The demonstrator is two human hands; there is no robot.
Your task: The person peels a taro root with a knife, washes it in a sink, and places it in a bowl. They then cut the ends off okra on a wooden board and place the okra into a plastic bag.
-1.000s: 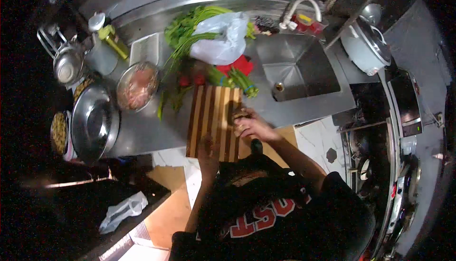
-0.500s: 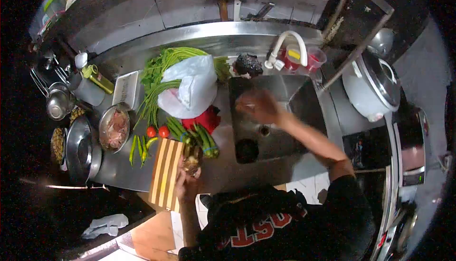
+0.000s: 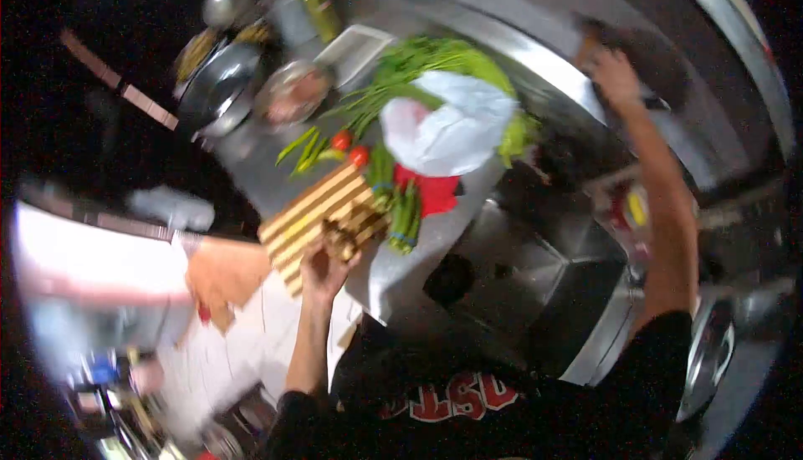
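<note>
My left hand [image 3: 324, 272] is closed around a brown, knobby root [image 3: 340, 241], held over the near edge of a striped wooden cutting board [image 3: 305, 224]. Raised toward the back wall, my right hand [image 3: 616, 79] is at a brown wooden handle [image 3: 588, 50] mounted there. Blur hides whether its fingers are wrapped round the handle. Beyond the board lie okra [image 3: 406, 217], a red tomato [image 3: 358, 156] and green chillies [image 3: 305, 150]. A white plastic bag [image 3: 456, 130] rests on leafy greens and long beans [image 3: 401, 63].
The steel sink [image 3: 502, 268] lies right of the board, with a dark round object [image 3: 449, 278] in it. A bowl of meat [image 3: 294, 92], a white tray [image 3: 355, 54] and a large metal basin [image 3: 222, 92] stand at the left. Red containers [image 3: 627, 209] are beside my right forearm.
My right hand has gone from above the sink up to the wall. The view has turned and shifted right. My left hand still holds the root by the board.
</note>
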